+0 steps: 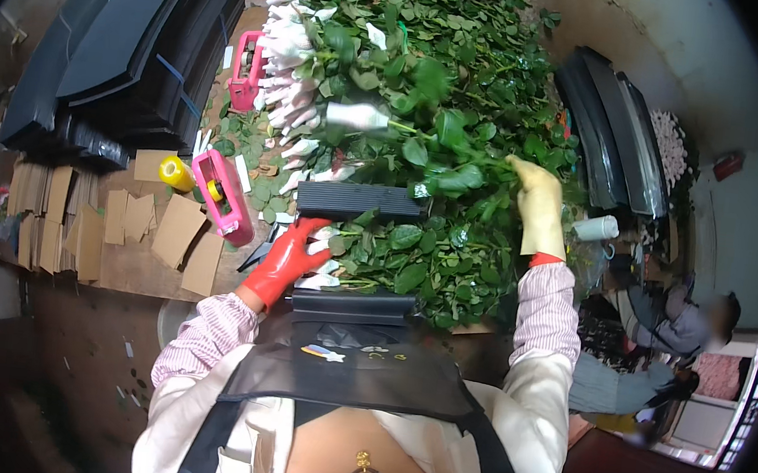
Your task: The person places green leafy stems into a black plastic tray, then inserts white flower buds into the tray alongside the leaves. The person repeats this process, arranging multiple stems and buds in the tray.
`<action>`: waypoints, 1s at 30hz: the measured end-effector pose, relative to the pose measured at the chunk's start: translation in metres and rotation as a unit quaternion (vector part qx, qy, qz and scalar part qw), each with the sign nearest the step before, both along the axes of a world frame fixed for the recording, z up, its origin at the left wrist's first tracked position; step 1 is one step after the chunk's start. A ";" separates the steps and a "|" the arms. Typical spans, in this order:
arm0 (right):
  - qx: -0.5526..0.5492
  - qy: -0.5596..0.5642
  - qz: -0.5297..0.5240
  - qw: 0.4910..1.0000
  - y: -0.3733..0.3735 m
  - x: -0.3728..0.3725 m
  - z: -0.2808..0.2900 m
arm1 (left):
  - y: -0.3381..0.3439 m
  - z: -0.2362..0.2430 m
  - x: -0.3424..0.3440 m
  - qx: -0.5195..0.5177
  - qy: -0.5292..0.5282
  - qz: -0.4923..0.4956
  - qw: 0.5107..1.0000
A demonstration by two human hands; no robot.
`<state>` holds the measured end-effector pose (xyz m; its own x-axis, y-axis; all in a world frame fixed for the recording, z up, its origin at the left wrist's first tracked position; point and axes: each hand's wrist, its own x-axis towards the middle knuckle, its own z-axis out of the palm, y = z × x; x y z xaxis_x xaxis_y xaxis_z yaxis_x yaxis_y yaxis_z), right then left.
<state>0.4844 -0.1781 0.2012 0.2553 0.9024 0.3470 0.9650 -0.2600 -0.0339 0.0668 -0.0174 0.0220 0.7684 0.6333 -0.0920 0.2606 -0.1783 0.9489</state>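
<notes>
right hand (pixel 540 203), 2 o'clock, closed on the stem of a wrapped flower (pixel 357 116) at 12, likely sparing its head; left hand (pixel 286 259), 8 o'clock, by ridged block (pixel 360 201), grip unclear.

Gloved hands (pixel 541 206) at leafy stems (pixel 410 277)

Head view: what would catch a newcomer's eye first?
A big heap of green leafy stems, white heads along its left edge, fills the upper middle. The red-gloved left hand is at its lower left; the yellow-gloved right hand holds a white-headed stem. Two pink tape dispensers sit left of the heap.
</notes>
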 end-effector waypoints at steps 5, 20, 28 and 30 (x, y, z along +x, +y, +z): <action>0.204 -0.078 -0.010 0.976 -0.036 -0.003 0.028 | -0.003 -0.003 -0.001 0.024 0.009 0.001 1.000; -0.228 0.014 -0.123 0.966 -0.103 -0.079 -0.105 | 0.000 -0.014 0.002 0.046 -0.010 -0.016 0.999; -0.240 0.182 0.045 0.952 0.020 -0.236 -0.007 | -0.002 -0.018 0.006 0.020 0.047 0.051 0.997; -0.299 0.118 0.020 0.947 0.043 -0.230 -0.060 | -0.003 -0.012 0.012 0.041 0.029 0.060 0.997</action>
<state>0.2544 -0.1356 0.1408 0.2236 0.9302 -0.2912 0.9584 -0.2642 -0.1082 0.0783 -0.0207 0.0103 0.6811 0.7280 -0.0778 0.3385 -0.2188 0.9152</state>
